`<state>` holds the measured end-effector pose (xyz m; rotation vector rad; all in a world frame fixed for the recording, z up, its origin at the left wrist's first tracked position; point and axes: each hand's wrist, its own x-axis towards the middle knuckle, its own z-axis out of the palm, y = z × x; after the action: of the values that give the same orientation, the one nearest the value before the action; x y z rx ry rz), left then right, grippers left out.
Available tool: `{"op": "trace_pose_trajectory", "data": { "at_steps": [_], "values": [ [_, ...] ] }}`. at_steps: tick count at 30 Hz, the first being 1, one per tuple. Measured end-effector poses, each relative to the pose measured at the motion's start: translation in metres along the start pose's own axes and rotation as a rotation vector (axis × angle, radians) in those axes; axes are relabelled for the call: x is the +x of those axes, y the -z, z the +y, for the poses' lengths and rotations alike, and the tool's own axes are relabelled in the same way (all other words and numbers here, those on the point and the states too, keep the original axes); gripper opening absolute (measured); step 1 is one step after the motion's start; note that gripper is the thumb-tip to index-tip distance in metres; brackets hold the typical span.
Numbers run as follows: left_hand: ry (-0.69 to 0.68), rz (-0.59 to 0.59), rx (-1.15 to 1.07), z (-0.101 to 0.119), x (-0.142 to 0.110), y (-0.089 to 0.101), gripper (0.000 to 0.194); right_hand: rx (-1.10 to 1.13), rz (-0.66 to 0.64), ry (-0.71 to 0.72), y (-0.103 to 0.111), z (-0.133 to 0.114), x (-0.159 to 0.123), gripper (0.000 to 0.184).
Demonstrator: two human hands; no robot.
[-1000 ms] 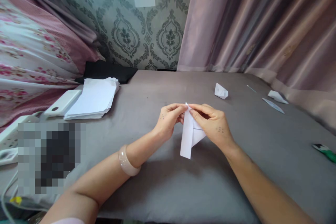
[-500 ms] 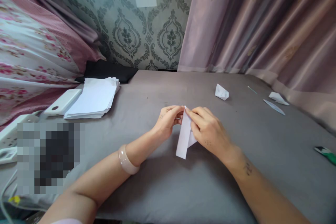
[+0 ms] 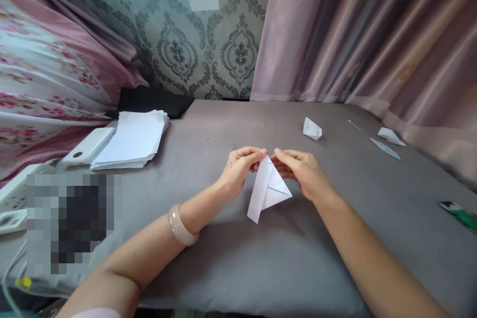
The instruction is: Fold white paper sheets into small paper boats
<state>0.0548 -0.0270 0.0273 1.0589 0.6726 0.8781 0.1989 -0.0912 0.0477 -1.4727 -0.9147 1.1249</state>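
Note:
A white sheet of paper, folded into a triangle with a long strip down its left side [image 3: 276, 189], is held up over the grey-covered table. My left hand [image 3: 240, 166] pinches it near the top point between thumb and fingers. On the other side, my right hand [image 3: 303, 169] has its thumb by the same point, and its curled fingers reach behind the paper's right edge. How firmly those fingers grip is partly hidden. The strip's lower end and the right corner hang free.
To the left lie a stack of white paper [image 3: 130, 139], a white box [image 3: 89, 146] and a power strip [image 3: 22, 189]. Folded paper pieces [image 3: 312, 129] [image 3: 391, 135] rest farther back and right. A green-handled tool [image 3: 460, 214] lies at the right edge.
My right hand has moved off the front of the paper to its right edge, uncovering the triangular part. The strip's lower end has swung slightly left.

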Motion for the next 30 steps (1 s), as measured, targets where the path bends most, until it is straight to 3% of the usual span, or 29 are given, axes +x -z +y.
{"op": "trace_pose_trajectory", "data": {
  "at_steps": [4, 10, 14, 17, 20, 22, 27, 30],
  "values": [
    [-0.086, 0.026, 0.040, -0.003, -0.001, -0.004, 0.024, 0.031, -0.080, 0.019, -0.006, 0.007, 0.000, 0.034],
    [-0.140, 0.117, 0.100, -0.011, -0.002, -0.006, 0.028, 0.006, 0.032, 0.109, -0.016, 0.018, 0.001, 0.033],
    [-0.223, 0.133, 0.208, -0.016, 0.000, -0.002, 0.028, 0.125, 0.042, 0.039, -0.020, 0.020, 0.003, 0.035],
    [-0.363, 0.134, 0.378, -0.022, 0.002, 0.002, 0.026, 0.211, 0.038, -0.038, -0.024, 0.020, 0.003, 0.036],
    [-0.461, 0.134, 0.512, -0.027, 0.004, 0.006, 0.025, 0.196, 0.050, -0.013, -0.025, 0.018, 0.003, 0.034],
    [-0.463, 0.099, 0.506, -0.026, 0.006, 0.006, 0.024, 0.182, 0.045, -0.007, -0.022, 0.016, 0.005, 0.032],
    [-0.289, -0.132, 0.344, -0.020, 0.013, 0.013, 0.023, 0.214, 0.036, -0.126, 0.000, 0.011, 0.016, 0.023],
    [-0.484, -0.087, 0.487, -0.021, 0.017, 0.020, 0.021, 0.300, 0.013, -0.215, 0.011, 0.010, 0.022, 0.014]
  ]
}}
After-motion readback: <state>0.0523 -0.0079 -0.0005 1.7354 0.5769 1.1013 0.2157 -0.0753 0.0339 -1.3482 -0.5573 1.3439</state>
